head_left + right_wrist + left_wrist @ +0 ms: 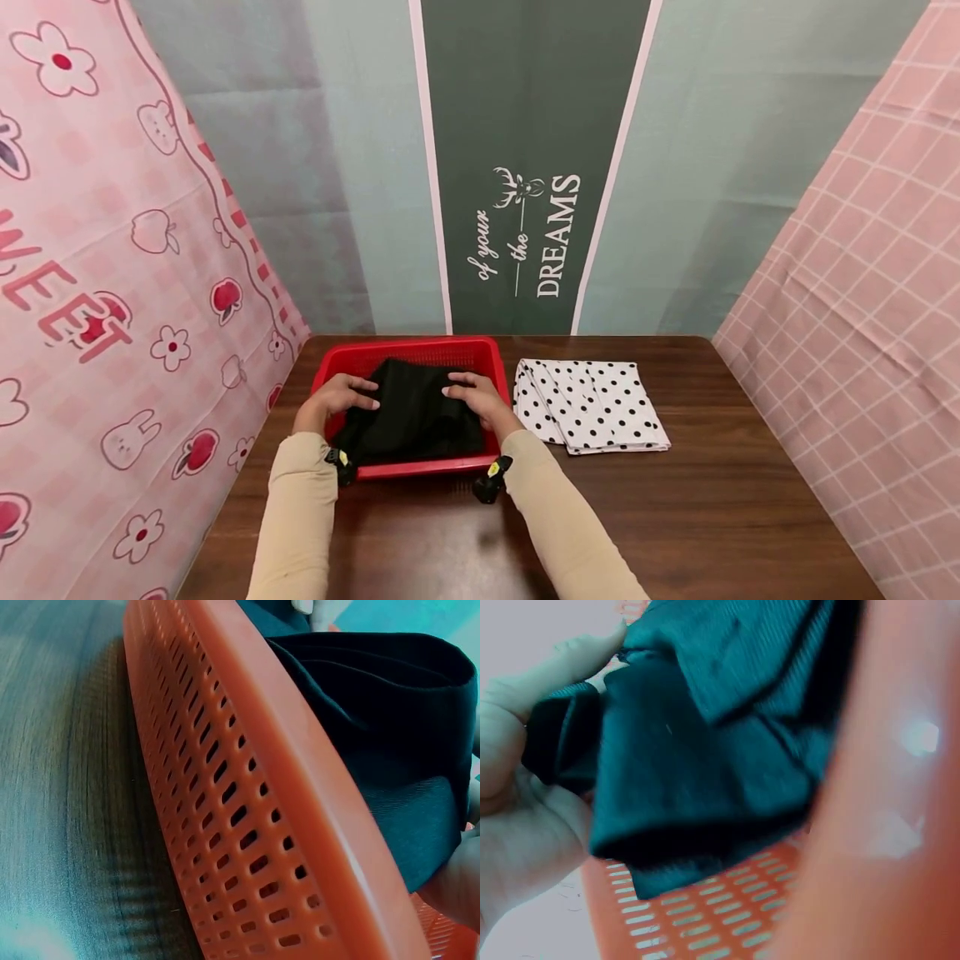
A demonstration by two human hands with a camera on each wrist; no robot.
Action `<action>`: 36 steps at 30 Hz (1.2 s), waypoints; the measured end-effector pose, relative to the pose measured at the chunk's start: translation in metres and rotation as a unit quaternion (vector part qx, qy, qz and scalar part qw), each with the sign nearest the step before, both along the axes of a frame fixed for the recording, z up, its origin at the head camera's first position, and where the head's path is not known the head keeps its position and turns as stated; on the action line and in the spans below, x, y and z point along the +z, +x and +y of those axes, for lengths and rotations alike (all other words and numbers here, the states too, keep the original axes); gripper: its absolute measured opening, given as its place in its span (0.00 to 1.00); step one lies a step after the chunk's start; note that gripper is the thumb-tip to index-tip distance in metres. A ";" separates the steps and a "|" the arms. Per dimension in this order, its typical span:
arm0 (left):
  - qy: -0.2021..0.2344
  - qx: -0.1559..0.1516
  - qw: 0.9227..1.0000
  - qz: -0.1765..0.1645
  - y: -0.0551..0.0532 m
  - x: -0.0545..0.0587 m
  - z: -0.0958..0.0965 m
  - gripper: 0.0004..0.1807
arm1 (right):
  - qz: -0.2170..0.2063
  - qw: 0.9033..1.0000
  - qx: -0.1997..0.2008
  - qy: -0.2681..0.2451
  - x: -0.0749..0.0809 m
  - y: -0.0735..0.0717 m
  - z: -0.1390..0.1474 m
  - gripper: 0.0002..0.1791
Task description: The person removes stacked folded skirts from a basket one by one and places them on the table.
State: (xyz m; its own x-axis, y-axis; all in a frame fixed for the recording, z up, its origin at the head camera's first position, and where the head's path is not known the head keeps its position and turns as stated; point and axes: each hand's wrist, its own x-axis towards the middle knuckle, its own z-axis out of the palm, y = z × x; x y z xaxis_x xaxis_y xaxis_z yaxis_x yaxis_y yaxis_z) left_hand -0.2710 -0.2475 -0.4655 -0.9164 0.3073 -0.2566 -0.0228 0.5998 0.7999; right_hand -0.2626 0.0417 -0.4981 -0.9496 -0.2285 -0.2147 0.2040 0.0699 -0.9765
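Observation:
A folded black cloth [420, 412] lies inside a red plastic basket [427, 468]. At its left side my left hand [339, 398] holds it, and the left wrist view shows the thumb [570, 664] over the fabric with the palm beside its layers. My right hand [480, 400] grips the opposite side, thumb and fingers on the top edge. In the right wrist view the cloth's rounded fold [420, 675] rises above the basket rim, and only part of the right hand [454, 877] shows there.
A folded white cloth with black dots [592, 408] lies on the brown wooden table [675, 517], right of the basket. Pink printed curtains [150, 275] hang on the left and right, with a grey-green lettered curtain [525, 108] behind the table.

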 end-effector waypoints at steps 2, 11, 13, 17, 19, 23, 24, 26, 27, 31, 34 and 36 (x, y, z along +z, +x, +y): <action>0.011 -0.012 1.000 0.027 0.003 0.003 -0.002 0.25 | 0.007 1.000 -0.009 -0.018 -0.001 0.000 0.001 0.26; 0.095 -0.005 0.995 0.024 0.012 0.005 -0.005 0.34 | 0.045 0.996 -0.011 -0.082 0.006 0.004 0.010 0.20; 0.127 -0.014 0.992 0.008 0.014 0.008 -0.005 0.35 | 0.062 0.994 -0.002 -0.089 0.010 0.005 0.012 0.18; 0.162 -0.036 0.986 -0.007 0.017 0.012 -0.005 0.34 | 0.108 0.990 0.014 -0.088 0.018 0.007 0.016 0.19; 0.153 -0.035 0.988 0.007 0.020 0.014 -0.004 0.33 | 0.112 0.990 0.012 -0.080 0.021 0.007 0.017 0.20; 0.150 -0.004 0.988 0.028 0.029 0.016 -0.002 0.33 | 0.080 0.992 -0.014 -0.097 0.028 0.009 0.017 0.20; 0.155 0.006 0.987 0.033 0.030 0.016 -0.001 0.33 | 0.071 0.991 -0.021 -0.111 0.030 0.010 0.017 0.19; 0.169 0.028 0.984 0.040 0.034 0.017 0.001 0.34 | 0.062 0.988 -0.032 -0.141 0.034 0.011 0.017 0.19; 0.176 0.037 0.983 0.044 0.035 0.017 0.002 0.34 | 0.061 0.986 -0.035 -0.154 0.036 0.013 0.018 0.20; 0.206 0.065 0.975 0.047 0.045 0.021 0.010 0.35 | 0.063 0.982 -0.034 -0.176 0.043 0.017 0.024 0.22; 0.233 0.074 0.969 0.037 0.053 0.024 0.017 0.36 | 0.051 0.983 -0.018 -0.176 0.047 0.019 0.031 0.24; 0.243 0.076 0.967 0.034 0.057 0.027 0.021 0.37 | 0.039 0.984 -0.002 -0.172 0.048 0.019 0.035 0.26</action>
State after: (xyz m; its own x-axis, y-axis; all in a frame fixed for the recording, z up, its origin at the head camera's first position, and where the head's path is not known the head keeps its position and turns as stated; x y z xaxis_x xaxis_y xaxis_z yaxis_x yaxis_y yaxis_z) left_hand -0.2143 -0.2265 -0.4390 -0.9702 0.2361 -0.0539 -0.0191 0.1475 0.9889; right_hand -0.2436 0.0772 -0.4501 -0.9611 -0.2712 -0.0521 0.1272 -0.2675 -0.9551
